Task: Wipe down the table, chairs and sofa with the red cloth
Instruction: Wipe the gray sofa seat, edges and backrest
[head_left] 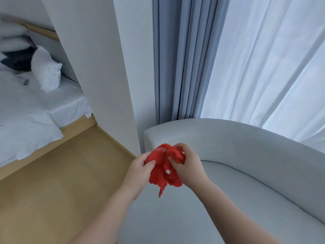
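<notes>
- Grey sofa (pixel 246 155) lies nearest, below both arms, with its curved back on the right.
- Left hand (pixel 139 171) and right hand (pixel 186 164) hold the red cloth (pixel 163 173) above the sofa; fingers (pixel 181 147) of both curl into it, probably bunching it for wiping.
- Wooden floor (pixel 61 173) lies left, then a white bed (pixel 26 111).
- Blue curtains (pixel 175 59) hang behind.

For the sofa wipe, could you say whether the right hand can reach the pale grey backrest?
Probably yes: the right hand, gripping the crumpled red cloth, hovers just before the pale grey fabric sofa backrest; nothing lies between.
</notes>
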Tool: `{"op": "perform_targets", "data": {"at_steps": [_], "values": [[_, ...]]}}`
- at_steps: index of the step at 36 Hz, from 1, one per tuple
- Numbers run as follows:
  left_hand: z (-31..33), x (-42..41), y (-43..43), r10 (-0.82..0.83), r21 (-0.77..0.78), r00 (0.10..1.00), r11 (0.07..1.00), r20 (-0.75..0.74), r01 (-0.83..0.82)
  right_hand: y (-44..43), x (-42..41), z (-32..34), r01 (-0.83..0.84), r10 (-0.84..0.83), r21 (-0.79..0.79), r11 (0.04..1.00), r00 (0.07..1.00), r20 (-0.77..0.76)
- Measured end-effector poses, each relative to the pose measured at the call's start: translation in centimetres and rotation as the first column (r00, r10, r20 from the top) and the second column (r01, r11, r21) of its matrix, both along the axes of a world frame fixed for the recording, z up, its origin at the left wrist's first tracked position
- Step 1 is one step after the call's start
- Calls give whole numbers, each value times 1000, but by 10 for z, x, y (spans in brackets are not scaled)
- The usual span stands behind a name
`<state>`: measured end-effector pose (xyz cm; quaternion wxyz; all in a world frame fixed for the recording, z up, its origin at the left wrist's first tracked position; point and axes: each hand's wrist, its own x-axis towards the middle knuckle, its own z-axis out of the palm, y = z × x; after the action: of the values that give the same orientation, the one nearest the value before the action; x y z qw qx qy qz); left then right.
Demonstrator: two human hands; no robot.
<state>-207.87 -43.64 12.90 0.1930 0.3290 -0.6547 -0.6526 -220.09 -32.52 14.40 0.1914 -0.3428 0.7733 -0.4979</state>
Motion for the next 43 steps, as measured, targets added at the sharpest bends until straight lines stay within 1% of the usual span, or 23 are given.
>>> {"op": "perform_targets", "data": {"at_steps": [1,2,6,10,13,14,15,17,19,20,22,24,25,27,29,32,35,37,38,39,41,42,43], "values": [[1,0,9,-21,-69,1000,997,7,21,6,2,0,-1,1,-14,1000,999,54],[1,0,18,-58,-105,998,993,8,59,12,6,-1,-11,14,-32,999,995,96],[3,-3,50,-202,-138,979,970,6,201,28,19,-1,-88,111,-109,990,968,226],[7,-5,62,-289,-19,957,957,-35,288,36,18,-2,-120,164,-171,978,947,275],[10,-3,57,-303,-35,953,953,-30,302,37,13,-6,-195,272,-250,948,905,328],[11,-1,53,-316,-36,948,949,-35,315,35,12,-6,-215,296,-252,944,888,351],[11,0,48,-322,2,946,947,-48,322,32,12,-7,-232,310,-237,944,871,382],[12,3,36,-300,83,952,949,-67,305,20,14,-10,-269,328,-190,944,828,456],[11,6,22,-252,81,967,963,-42,255,4,18,-14,-282,319,-151,947,789,525],[8,7,13,-224,69,974,972,-25,225,-5,21,-16,-277,313,-151,949,774,550],[0,13,-8,-148,60,989,987,-1,148,-23,27,-23,-221,303,-209,952,764,570],[-12,21,-33,-98,43,995,994,-13,99,-42,35,-32,-154,267,-247,957,799,538],[-17,25,-46,-88,42,996,995,-25,89,-54,42,-36,-133,243,-247,960,835,493],[-25,33,-71,-96,66,994,993,-55,99,-82,60,-45,-111,191,-219,969,900,393],[-32,41,-96,-126,99,989,986,-78,133,-113,80,-58,-75,130,-173,982,934,334],[-45,54,-138,-196,135,978,970,-77,205,-155,101,-76,-2,45,-139,990,949,312],[-62,64,-181,-303,160,950,937,-77,311,-188,102,-94,59,-25,-107,993,954,300],[-77,64,-211,-360,122,933,925,-22,360,-206,95,-109,102,-72,-76,992,943,326],[-87,63,-225,-366,89,930,928,35,362,-213,89,-117,121,-102,-42,992,945,310],[-99,61,-239,-353,37,929,936,110,351,-219,82,-126,137,-138,20,990,959,248],[-126,58,-265,-310,-100,919,934,245,342,-228,65,-144,158,-165,136,978,985,42],[-141,57,-275,-302,-162,908,919,291,358,-231,54,-154,153,-139,175,973,986,-90],[-156,57,-283,-302,-218,893,897,333,385,-235,42,-166,129,-72,210,969,963,-260]]}}
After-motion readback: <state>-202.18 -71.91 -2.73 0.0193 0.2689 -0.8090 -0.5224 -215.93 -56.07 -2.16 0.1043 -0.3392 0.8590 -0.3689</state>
